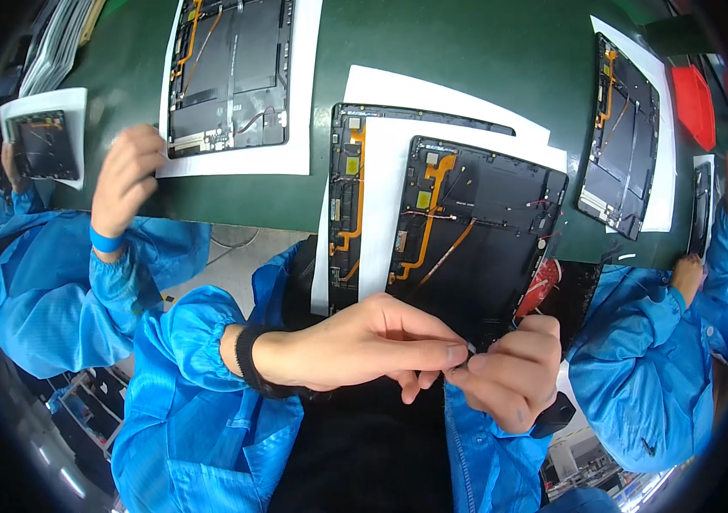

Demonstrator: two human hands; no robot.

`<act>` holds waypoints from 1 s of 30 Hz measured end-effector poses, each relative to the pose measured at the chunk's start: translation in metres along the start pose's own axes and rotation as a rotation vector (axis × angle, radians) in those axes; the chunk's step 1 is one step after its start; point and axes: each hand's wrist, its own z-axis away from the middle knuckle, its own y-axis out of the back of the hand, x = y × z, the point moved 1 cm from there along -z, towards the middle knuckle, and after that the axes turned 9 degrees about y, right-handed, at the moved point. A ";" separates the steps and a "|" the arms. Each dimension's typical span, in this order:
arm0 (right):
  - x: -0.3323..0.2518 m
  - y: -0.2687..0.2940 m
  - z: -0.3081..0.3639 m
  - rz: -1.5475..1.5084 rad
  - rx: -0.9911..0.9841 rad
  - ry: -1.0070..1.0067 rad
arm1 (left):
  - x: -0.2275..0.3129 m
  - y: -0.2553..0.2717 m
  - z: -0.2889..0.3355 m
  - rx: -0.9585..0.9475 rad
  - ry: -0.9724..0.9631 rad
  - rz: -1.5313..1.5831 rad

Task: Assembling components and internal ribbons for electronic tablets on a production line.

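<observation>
My left hand (372, 346) and my right hand (513, 372) meet in front of my body, fingertips touching. The thumb and forefinger of each are pressed together in a pinch. Between them shows a tiny pale and dark bit, too small to name. Just beyond my hands lies a black tablet back housing (492, 218) with an orange flex cable (435, 201) along its left side and a thin copper-coloured strip across it. A white paper sheet (381, 188) separates it from a second black housing (349, 141), which is mostly covered.
More tablet housings lie on white sheets on the green table (466, 43): one housing (231, 85) at the far left, another (625, 137) at the right. Co-workers in blue smocks sit on both sides; one's hand (129, 175) is at the left. A red tray (693, 107) stands far right.
</observation>
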 end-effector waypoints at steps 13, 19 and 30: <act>0.008 0.015 0.001 -0.291 -0.234 -0.324 | -0.019 0.002 0.008 0.186 -0.283 -0.333; -0.010 0.010 0.013 -0.358 -0.158 -0.459 | -0.026 0.005 0.005 0.242 -0.484 -0.609; -0.016 0.008 0.014 -0.237 -0.188 -0.567 | -0.031 0.003 -0.004 0.346 -0.625 -0.870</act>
